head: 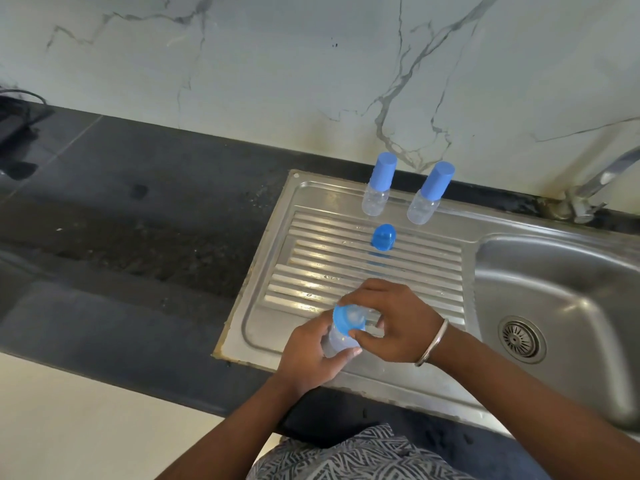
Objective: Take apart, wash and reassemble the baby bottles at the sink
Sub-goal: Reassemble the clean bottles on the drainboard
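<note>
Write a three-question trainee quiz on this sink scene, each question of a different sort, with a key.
1. True or false: both capped bottles standing at the back of the draining board have their blue caps on.
2. Multiple choice: the loose blue cap lies
A. in the sink basin
B. on the draining board, in front of the two standing bottles
C. on the dark counter
3. Fill in: the left hand grips the clear body of the held bottle, while the right hand is at its blue ____.

Key: 1 true; 2 B; 3 collar.
</note>
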Demonstrator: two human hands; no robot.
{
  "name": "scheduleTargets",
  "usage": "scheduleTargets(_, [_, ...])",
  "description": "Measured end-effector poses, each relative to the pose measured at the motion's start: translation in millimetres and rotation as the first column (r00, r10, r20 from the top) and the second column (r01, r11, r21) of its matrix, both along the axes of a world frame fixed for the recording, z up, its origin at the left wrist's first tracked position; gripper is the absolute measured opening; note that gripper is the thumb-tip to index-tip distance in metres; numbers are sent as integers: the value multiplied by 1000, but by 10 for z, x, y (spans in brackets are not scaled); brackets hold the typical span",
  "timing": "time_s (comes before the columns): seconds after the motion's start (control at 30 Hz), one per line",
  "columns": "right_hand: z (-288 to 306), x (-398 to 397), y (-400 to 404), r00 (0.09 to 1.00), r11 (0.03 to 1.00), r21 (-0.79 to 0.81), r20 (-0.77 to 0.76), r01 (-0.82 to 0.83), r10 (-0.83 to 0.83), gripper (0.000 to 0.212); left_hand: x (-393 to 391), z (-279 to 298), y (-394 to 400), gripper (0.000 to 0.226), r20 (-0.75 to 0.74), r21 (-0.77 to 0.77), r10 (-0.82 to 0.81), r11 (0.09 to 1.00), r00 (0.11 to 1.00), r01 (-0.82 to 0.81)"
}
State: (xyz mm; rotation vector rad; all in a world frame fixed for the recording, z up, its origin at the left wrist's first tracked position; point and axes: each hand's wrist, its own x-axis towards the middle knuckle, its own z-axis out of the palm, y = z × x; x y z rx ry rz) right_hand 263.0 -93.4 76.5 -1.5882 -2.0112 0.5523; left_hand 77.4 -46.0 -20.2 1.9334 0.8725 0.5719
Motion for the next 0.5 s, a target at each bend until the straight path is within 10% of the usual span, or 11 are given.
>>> scheduleTargets(0.2, [-17,24,-5,947,989,-146,318,11,36,46,14,20,-1,51,38,-32,-26,999,999,27])
scheduleTargets(0.5, [-1,-29,13,949,972,-233,293,-44,113,42,2,37,-1,49,25,20,-21,1000,999,20])
